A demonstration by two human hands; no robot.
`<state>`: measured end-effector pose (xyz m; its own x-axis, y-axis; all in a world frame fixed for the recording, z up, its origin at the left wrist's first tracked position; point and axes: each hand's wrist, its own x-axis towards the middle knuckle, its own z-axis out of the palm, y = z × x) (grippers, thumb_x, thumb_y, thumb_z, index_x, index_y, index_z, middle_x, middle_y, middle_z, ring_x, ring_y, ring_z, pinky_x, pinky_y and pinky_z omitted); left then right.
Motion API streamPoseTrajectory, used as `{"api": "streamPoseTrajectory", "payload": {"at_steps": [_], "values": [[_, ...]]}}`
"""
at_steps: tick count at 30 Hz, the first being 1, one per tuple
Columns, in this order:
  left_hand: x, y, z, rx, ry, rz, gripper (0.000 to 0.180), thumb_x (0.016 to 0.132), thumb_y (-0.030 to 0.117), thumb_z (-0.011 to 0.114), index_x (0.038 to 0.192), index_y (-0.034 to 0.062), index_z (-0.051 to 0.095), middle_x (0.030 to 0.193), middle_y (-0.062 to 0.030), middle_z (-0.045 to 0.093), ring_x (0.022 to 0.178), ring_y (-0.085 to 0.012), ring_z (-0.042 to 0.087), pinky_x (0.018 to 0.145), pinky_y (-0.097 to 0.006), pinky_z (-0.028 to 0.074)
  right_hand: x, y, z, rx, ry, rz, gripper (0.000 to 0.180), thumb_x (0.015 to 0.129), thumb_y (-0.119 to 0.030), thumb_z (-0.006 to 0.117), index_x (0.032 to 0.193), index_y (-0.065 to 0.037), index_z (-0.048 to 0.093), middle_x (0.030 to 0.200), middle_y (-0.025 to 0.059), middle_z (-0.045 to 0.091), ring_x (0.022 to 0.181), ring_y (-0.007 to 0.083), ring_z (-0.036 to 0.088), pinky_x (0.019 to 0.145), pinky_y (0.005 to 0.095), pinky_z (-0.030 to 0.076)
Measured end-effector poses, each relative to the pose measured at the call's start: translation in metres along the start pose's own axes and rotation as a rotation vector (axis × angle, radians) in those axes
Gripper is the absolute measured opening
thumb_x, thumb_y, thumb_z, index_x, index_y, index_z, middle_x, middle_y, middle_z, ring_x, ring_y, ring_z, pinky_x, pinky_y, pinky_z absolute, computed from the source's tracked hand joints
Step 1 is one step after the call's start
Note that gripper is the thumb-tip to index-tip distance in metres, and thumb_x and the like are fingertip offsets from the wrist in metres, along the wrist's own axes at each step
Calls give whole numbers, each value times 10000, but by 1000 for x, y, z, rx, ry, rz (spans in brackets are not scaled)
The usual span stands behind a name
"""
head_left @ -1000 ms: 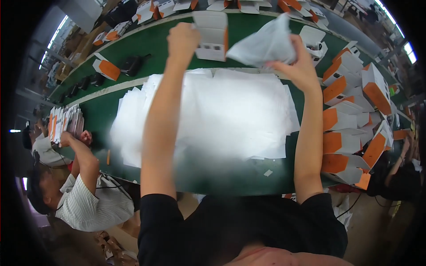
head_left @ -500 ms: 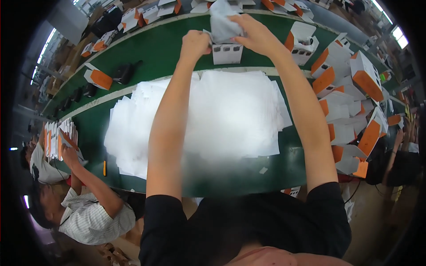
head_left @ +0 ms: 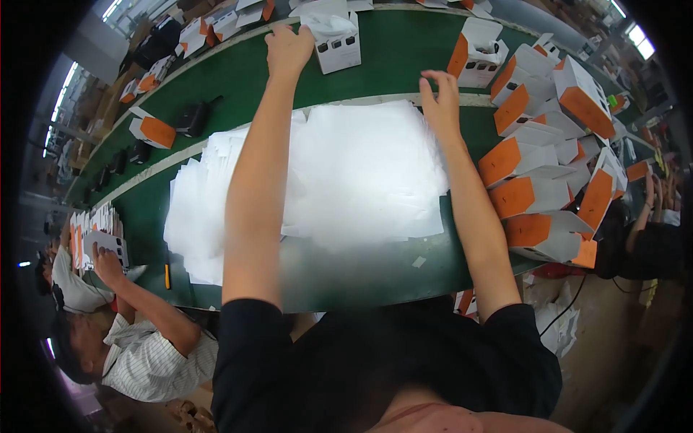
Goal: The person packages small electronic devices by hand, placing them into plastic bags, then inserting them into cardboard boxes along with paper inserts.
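A small white carton with dark pictures on its front stands slightly tilted on the green surface ahead of me. Its top is open, and a crumpled pale plastic bag fills the opening. My left hand grips the carton's left edge with bent fingers; the fingertips are partly hidden. Apart from it, my right hand is empty, its fingers spread above the right edge of a broad pile of white sheets. Another open white-and-orange carton stands just beyond that hand.
Open orange-and-white cartons crowd the right side. A lone carton and black devices sit at the left. An orange-handled tool lies near a co-worker's hand, which touches stacked flat cartons.
The plastic bag has gone down into the carton, and my right hand has let go and drawn back toward the right. The carton has shifted left and tilted, with my left hand beside it.
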<state>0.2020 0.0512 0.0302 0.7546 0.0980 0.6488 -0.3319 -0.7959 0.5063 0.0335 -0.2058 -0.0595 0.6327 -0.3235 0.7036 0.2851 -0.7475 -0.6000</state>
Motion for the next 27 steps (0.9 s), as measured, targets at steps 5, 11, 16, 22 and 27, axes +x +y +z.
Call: {"api": "streamPoseTrajectory", "payload": {"at_steps": [5, 11, 16, 22, 27], "values": [[-101, 92, -91, -275, -815, 16, 349, 833, 383, 768, 887, 39, 745, 841, -134, 736, 818, -232, 702, 732, -367, 549, -5, 15, -20, 48, 35, 115, 178, 940, -181, 637, 1075, -76, 685, 1179, 139, 588, 1131, 320, 555, 991, 401, 451], [-184, 79, -80, -86, -1073, 87, 348, 814, 323, 736, 818, -25, 729, 810, -178, 721, 762, -302, 688, 729, -363, 541, -6, 15, -10, 9, 61, 98, 160, 954, -128, 614, 1081, -80, 698, 1154, 108, 581, 996, 224, 614, 805, 319, 507], [-160, 81, -89, -214, -1079, 36, 285, 832, 250, 667, 812, -30, 715, 773, -135, 709, 721, -219, 669, 679, -321, 518, -5, 2, -17, 164, 70, 243, 163, 947, -116, 616, 1085, -80, 697, 1158, 96, 584, 1001, 204, 617, 770, 307, 506], [-138, 73, -108, -379, -1047, -45, 261, 838, 227, 625, 835, -26, 689, 725, -86, 669, 679, -147, 612, 638, -302, 480, 41, -48, -27, 673, 80, 253, 170, 988, -160, 614, 1061, -27, 691, 961, 33, 702, 884, 138, 663, 761, 279, 544], [-149, 60, -103, -424, -1002, 122, 291, 850, 259, 613, 848, -25, 677, 774, -184, 680, 740, -292, 660, 703, -418, 509, 95, -155, 53, 616, -783, 193, 287, 1010, -277, 590, 1146, -44, 686, 1019, 48, 702, 940, 127, 664, 824, 274, 541]]}}
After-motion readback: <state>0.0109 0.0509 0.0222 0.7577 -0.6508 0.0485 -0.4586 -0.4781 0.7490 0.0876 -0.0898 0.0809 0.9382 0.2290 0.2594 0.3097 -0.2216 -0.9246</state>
